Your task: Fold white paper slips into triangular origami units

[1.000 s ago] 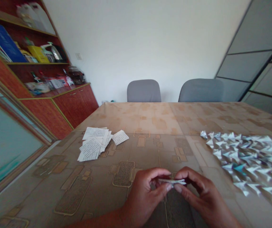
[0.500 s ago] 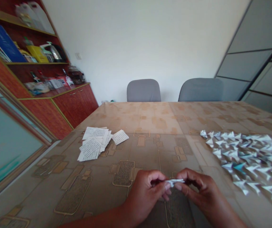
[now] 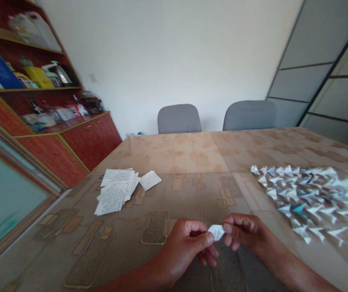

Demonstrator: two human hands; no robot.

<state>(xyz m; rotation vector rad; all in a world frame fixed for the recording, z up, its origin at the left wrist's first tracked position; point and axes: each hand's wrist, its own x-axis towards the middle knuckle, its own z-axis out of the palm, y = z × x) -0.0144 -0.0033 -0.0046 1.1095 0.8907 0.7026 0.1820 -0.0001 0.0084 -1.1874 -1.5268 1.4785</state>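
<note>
A small folded piece of paper (image 3: 216,232), white with faint print, is held up over the near part of the table. My left hand (image 3: 188,245) pinches its left side between thumb and forefinger, the other fingers curled beneath. At its right corner, the thumb and forefinger of my right hand (image 3: 246,233) are closed on it. Rows of folded paper pieces (image 3: 310,198) with pointed tips stand to the right of my right hand. Farther left lies a loose pile of printed paper pieces (image 3: 116,190), with a single printed sheet (image 3: 150,180) beside it.
The table (image 3: 192,154) has a patterned brown cover under a clear sheet. Two grey chairs (image 3: 180,118) stand at its far side by the wall. To the left is a red wooden cabinet (image 3: 101,140) with bottles, a kettle and packages on its shelves.
The folded paper has turned from edge-on to show a flat, angular face. My right hand has shifted its grip to the paper's right corner. The whole view has swung slightly right.
</note>
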